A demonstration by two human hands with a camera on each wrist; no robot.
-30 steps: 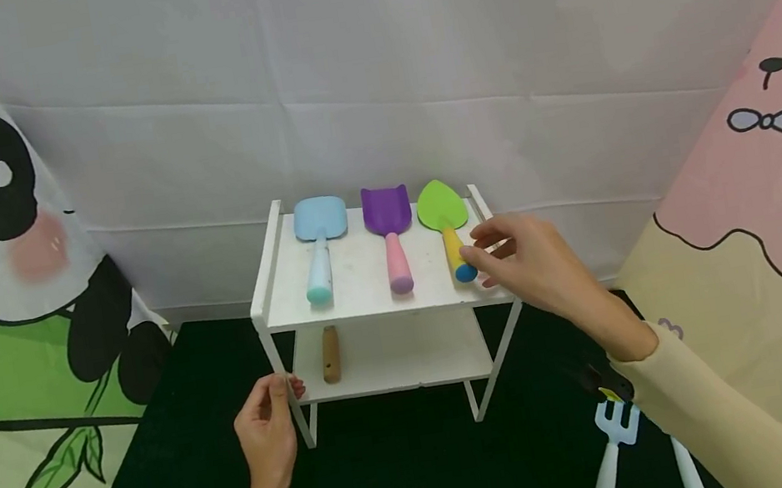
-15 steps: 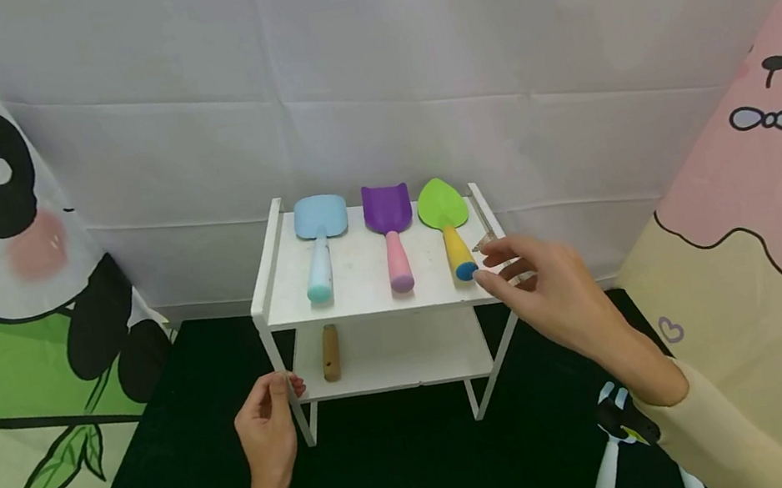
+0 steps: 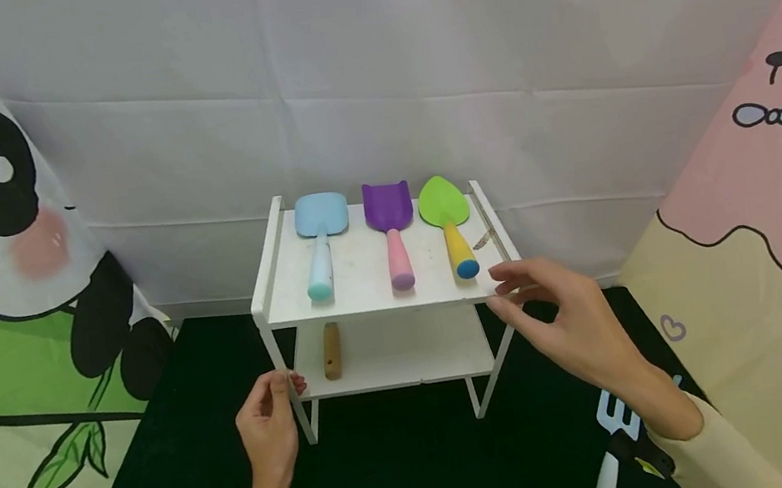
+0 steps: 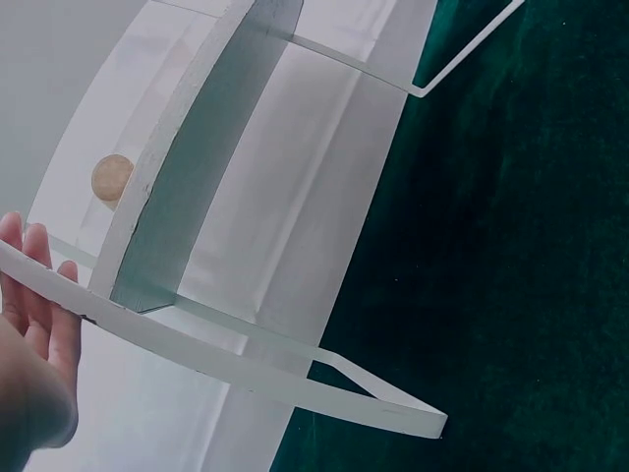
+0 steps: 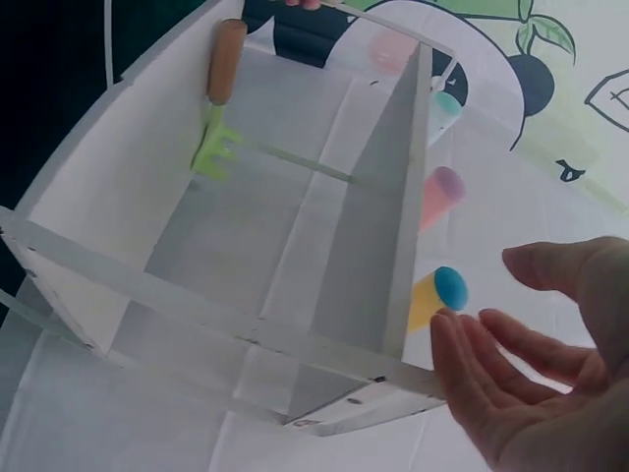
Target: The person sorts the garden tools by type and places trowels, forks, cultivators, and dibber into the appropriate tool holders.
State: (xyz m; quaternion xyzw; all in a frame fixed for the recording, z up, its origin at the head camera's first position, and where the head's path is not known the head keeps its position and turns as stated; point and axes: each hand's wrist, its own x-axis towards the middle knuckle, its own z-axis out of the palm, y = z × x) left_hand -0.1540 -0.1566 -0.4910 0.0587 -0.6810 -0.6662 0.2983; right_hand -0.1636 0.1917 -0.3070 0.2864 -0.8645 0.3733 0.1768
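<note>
Three toy garden shovels lie side by side on the top board of a small white shelf (image 3: 362,303): a light blue shovel (image 3: 321,216), a purple shovel (image 3: 387,206) with a pink handle, and a green trowel (image 3: 442,202) with a yellow handle. My left hand (image 3: 269,422) holds the shelf's left front leg (image 4: 226,354), fingers passing behind it. By the right front corner, my right hand (image 3: 561,315) has thumb and fingers spread apart, nothing between them. The trowel's blue handle end (image 5: 451,287) is close to its fingertips.
A green hand rake (image 5: 218,123) with a wooden handle lies on the lower board. On the dark green floor (image 3: 411,477), a light blue fork (image 3: 607,481) lies at right, partly covered by the right wrist strap. A white cloth wall (image 3: 365,71) stands behind the shelf.
My right hand has let go of the trowel's yellow handle and drawn back down and right, past the shelf's corner. The left hand stays on the leg.
</note>
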